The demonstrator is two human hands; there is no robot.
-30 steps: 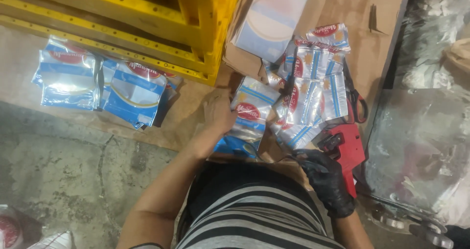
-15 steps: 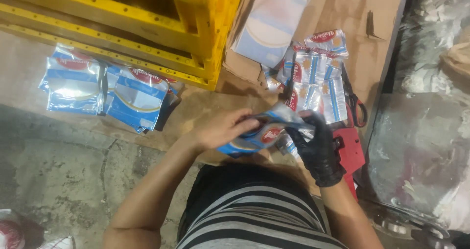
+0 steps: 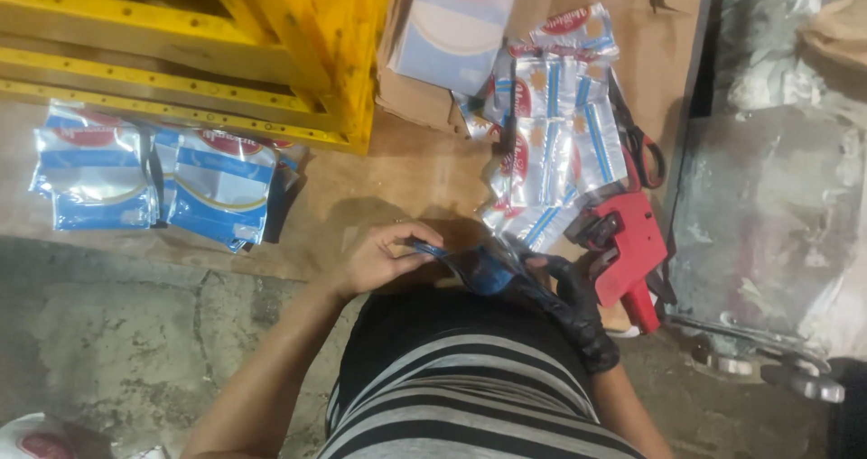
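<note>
In the head view, the bare left hand (image 3: 384, 256) and the black-gloved right hand (image 3: 564, 292) meet just above the person's striped shirt (image 3: 470, 387), each pinching an end of one blue foil pouch (image 3: 483, 268). The left fingers (image 3: 424, 241) clamp its left edge; the gloved fingers close on its right side. The pouch lies nearly edge-on between them, close to the body, so its face cannot be read.

Just right of the gloved hand lies a red price-label gun (image 3: 628, 247), resting on the brown cardboard sheet (image 3: 406, 170) that covers the floor here. Farther off, beyond the hands, a loose pile of silver-and-blue sachets (image 3: 551, 134) is spread over the cardboard, and red-handled scissors (image 3: 641, 152) lie touching its right edge. At the far edge, a larger pale blue bag (image 3: 456, 26) lies flat on an opened cardboard box (image 3: 668, 35).

To the left, two stacks of blue-and-white pouches (image 3: 153, 175) sit side by side against the near rail of a yellow pallet (image 3: 226, 53). Bare concrete floor (image 3: 135, 333) shows at the near left, and crumpled clear plastic sheeting (image 3: 768, 215) fills the right.
</note>
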